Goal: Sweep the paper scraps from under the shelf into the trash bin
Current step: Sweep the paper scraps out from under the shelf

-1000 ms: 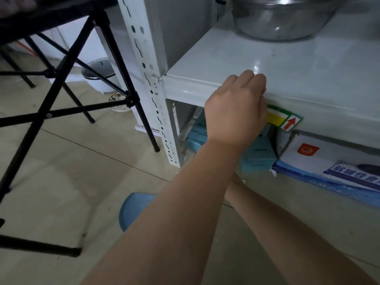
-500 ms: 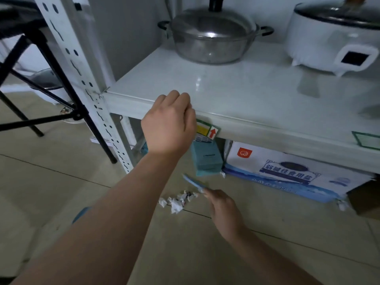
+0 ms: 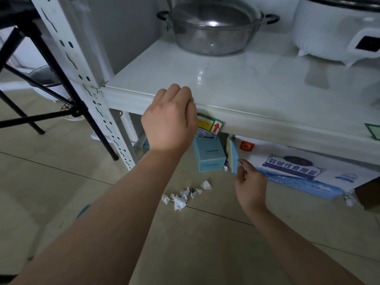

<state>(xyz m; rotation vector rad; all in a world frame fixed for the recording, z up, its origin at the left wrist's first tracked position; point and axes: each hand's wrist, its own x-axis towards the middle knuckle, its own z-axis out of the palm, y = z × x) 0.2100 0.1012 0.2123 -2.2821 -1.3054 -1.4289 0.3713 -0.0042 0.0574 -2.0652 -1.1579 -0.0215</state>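
Several crumpled white paper scraps (image 3: 185,196) lie in a small heap on the tiled floor just in front of the shelf. A single scrap (image 3: 349,199) lies further right by the printed box's corner. My left hand (image 3: 170,120) is curled over the front edge of the white shelf (image 3: 267,120). Lower down, my right hand (image 3: 249,182) holds a thin blue flat tool (image 3: 233,157) upright, its tip in the gap between a teal box (image 3: 208,154) and a printed white-and-blue box (image 3: 298,167) under the shelf. No trash bin is clearly identifiable.
A metal pot (image 3: 213,27) and a white cooker (image 3: 337,31) stand on the shelf. The perforated shelf post (image 3: 82,79) and black folding-frame legs (image 3: 61,83) are at the left. A blue object's edge (image 3: 83,210) peeks out beside my left forearm. A brown box (image 3: 368,194) sits at the far right.
The paper scraps came into view on the floor in front of the shelf. My right hand moved with the blue tool from above the scraps to the gap between the boxes. My left hand stayed on the shelf edge.
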